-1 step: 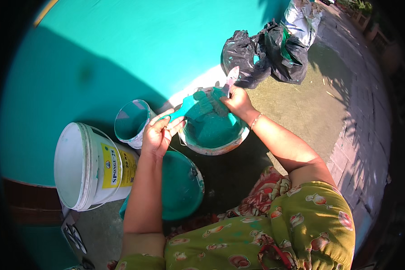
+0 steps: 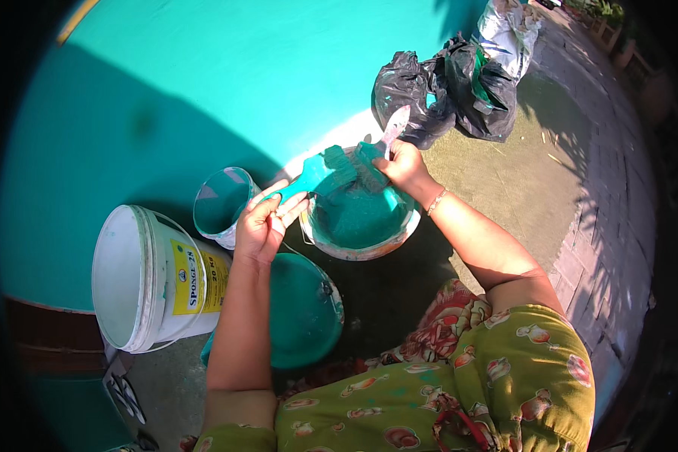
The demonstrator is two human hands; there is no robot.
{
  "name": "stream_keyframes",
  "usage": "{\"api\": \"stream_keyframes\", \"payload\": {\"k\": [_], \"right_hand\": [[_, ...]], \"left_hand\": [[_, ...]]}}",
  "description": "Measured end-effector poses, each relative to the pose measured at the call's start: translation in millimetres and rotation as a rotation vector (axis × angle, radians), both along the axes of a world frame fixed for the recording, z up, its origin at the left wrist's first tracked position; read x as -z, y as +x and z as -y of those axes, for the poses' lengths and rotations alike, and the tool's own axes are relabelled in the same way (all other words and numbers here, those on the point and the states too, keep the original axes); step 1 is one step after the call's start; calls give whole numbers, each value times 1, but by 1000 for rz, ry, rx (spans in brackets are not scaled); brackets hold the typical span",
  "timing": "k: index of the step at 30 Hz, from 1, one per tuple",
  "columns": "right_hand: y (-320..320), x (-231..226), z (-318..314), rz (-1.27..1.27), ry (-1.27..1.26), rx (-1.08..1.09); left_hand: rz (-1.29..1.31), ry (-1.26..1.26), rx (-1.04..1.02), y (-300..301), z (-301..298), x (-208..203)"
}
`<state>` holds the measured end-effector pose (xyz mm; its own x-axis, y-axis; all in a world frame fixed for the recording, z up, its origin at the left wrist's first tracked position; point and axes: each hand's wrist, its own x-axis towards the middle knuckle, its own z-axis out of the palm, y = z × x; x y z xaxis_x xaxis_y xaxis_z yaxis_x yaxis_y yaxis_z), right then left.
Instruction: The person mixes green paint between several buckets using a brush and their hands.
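My left hand (image 2: 262,226) pinches the handle of a paintbrush (image 2: 322,176) coated in turquoise-green paint, its other fingers partly stretched out. In my right hand (image 2: 409,169) is a second paintbrush (image 2: 396,124) with a smeared whitish-pink handle pointing up and away. The bristle ends of both brushes face each other, very close or touching; which, I cannot tell. Below them stands a round bucket (image 2: 371,252) with a paint-crusted rim. Green paint (image 2: 358,218) shows inside it.
Left of the bucket are a small paint-stained pail (image 2: 224,202), a large white bucket (image 2: 152,282) on its side or tilted, and a green-coated round container (image 2: 301,313). Black plastic bags (image 2: 471,94) and a whitish sack (image 2: 509,34) lie by the turquoise wall (image 2: 226,68). Sandals (image 2: 126,398) lie lower left.
My right hand and its brush have shifted slightly up and to the right, with the handle leaning further right. My left hand stays nearly in place.
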<state>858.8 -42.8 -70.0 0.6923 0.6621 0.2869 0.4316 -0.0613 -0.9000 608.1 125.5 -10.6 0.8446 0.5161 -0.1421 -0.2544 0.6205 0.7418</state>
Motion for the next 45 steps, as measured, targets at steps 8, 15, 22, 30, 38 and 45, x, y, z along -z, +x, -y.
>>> {"api": "stream_keyframes", "payload": {"k": [8, 15, 22, 30, 38, 45], "right_hand": [[9, -66, 17, -348, 177, -89], [-26, -65, 2, 23, 126, -5], [-82, -60, 3, 292, -87, -1], [-84, -48, 2, 340, -85, -175], [-78, -34, 14, 509, -38, -178], [-68, -36, 19, 528, -126, -188]], "left_hand": [[157, -150, -120, -9, 8, -16], [249, -178, 108, 5, 20, 0], [-7, -56, 1, 36, 41, -8], [5, -90, 13, 56, 45, 24], [-46, -27, -43, 60, 48, 19], [-6, 41, 81, 46, 28, 9]]}}
